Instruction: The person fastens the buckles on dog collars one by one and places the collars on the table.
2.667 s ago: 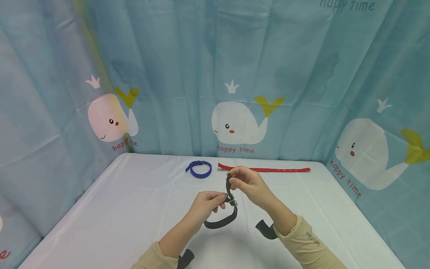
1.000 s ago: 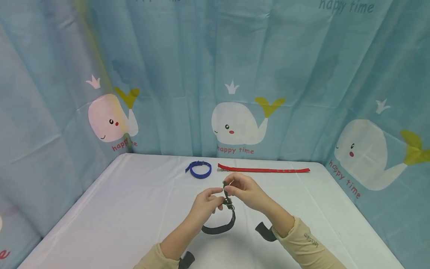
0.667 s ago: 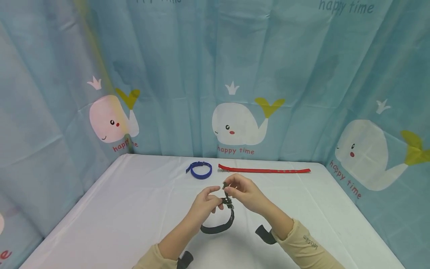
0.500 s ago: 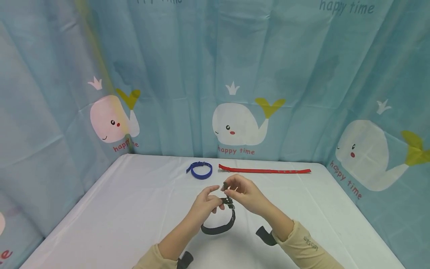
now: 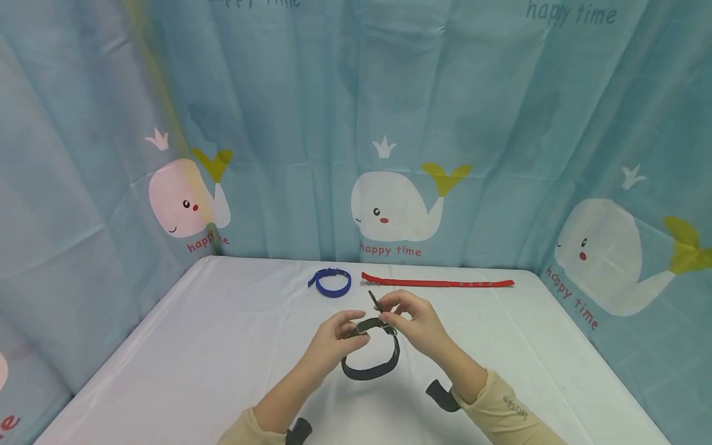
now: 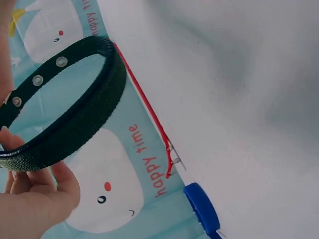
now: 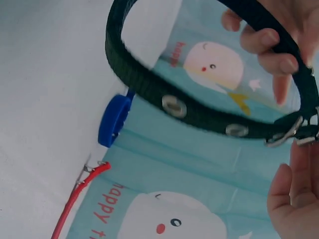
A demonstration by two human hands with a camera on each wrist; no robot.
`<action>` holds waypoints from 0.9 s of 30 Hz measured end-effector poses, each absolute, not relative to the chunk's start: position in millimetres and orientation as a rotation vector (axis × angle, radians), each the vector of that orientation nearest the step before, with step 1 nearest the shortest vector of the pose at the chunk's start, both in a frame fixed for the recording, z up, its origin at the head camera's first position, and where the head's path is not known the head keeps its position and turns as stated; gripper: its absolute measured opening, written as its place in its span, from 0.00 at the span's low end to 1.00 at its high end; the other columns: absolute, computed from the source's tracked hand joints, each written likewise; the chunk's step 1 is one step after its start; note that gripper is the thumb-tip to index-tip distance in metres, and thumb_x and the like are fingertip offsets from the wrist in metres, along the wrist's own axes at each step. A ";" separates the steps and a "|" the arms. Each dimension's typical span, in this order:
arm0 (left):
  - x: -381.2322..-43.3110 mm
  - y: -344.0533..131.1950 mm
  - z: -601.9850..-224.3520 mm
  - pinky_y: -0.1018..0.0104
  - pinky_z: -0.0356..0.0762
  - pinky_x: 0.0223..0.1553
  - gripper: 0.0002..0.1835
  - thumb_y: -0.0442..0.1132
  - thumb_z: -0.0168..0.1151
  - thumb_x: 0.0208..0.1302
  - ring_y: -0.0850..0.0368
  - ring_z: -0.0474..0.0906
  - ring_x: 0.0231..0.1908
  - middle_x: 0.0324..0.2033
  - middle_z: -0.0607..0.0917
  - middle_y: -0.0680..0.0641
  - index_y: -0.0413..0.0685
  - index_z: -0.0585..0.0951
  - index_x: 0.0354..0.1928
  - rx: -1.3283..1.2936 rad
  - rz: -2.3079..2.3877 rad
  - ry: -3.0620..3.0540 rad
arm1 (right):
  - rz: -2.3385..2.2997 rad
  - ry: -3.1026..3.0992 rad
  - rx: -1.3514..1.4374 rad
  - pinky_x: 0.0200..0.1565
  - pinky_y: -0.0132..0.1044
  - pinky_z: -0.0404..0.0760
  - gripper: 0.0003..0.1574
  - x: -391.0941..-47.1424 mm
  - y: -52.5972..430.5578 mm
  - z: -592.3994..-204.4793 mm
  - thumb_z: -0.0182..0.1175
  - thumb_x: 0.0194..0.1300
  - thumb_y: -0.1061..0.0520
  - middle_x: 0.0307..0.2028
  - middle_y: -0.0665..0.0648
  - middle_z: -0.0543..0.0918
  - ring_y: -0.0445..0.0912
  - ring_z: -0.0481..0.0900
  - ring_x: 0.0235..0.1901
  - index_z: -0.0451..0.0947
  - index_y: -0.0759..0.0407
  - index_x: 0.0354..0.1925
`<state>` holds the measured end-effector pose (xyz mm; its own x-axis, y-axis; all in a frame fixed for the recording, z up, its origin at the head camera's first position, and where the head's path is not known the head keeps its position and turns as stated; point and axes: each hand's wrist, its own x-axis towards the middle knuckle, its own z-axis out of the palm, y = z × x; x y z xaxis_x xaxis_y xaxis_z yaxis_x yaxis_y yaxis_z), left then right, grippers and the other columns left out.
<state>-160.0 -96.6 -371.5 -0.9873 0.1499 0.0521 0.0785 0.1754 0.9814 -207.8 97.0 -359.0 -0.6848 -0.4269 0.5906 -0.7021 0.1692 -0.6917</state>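
A dark green webbing collar with metal eyelets and a metal buckle is formed into a loop, held up over the white table. My left hand grips the left part of the band between thumb and fingers. With thumb and fingertips, my right hand pinches the collar by the buckle, and a short strap end sticks up there. The left wrist view shows a row of eyelets along the loop's inner face. In the right wrist view the buckle lies just above the right fingertips.
A blue collar, buckled into a ring, lies at the back of the white table. To its right a red collar is stretched out straight. A blue curtain printed with whales hangs behind.
The left hand has shifted its grip from beside the buckle onto the band left of it. The loop has opened out upward, and the right hand has moved slightly right.
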 end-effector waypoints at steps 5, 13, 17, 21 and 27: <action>-161.1 -99.7 -372.7 0.47 0.74 0.50 0.18 0.39 0.64 0.64 0.49 0.79 0.47 0.43 0.85 0.44 0.36 0.79 0.53 0.254 1.969 2.407 | 1.492 -2.121 1.070 0.39 0.35 0.77 0.10 -208.0 98.7 -356.7 0.65 0.58 0.71 0.35 0.59 0.85 0.41 0.80 0.37 0.82 0.67 0.41; -161.2 -102.4 -367.3 0.54 0.76 0.51 0.16 0.39 0.62 0.67 0.50 0.79 0.46 0.42 0.84 0.44 0.34 0.79 0.50 0.337 2.069 2.418 | 1.446 -2.005 1.254 0.40 0.35 0.80 0.12 -207.0 101.1 -348.7 0.64 0.54 0.77 0.34 0.60 0.84 0.48 0.80 0.38 0.84 0.68 0.37; -161.0 -104.4 -364.8 0.56 0.76 0.49 0.14 0.37 0.62 0.66 0.50 0.79 0.45 0.41 0.85 0.43 0.34 0.80 0.49 0.367 2.096 2.439 | 1.330 -1.982 1.328 0.41 0.37 0.80 0.14 -206.5 101.8 -342.2 0.64 0.52 0.78 0.33 0.58 0.83 0.50 0.80 0.37 0.84 0.66 0.36; -161.4 -105.2 -363.1 0.58 0.76 0.49 0.12 0.35 0.62 0.65 0.50 0.80 0.44 0.41 0.85 0.43 0.34 0.81 0.48 0.387 2.105 2.440 | 1.208 -2.024 1.320 0.40 0.38 0.79 0.15 -206.7 103.7 -340.5 0.65 0.51 0.78 0.32 0.55 0.83 0.48 0.79 0.37 0.85 0.64 0.35; -163.9 -104.4 -362.1 0.60 0.75 0.48 0.11 0.34 0.63 0.65 0.52 0.79 0.44 0.41 0.85 0.43 0.35 0.81 0.47 0.381 2.098 2.449 | 0.979 -2.086 1.291 0.36 0.37 0.76 0.16 -206.6 105.1 -340.1 0.68 0.47 0.77 0.31 0.50 0.83 0.46 0.75 0.37 0.86 0.60 0.32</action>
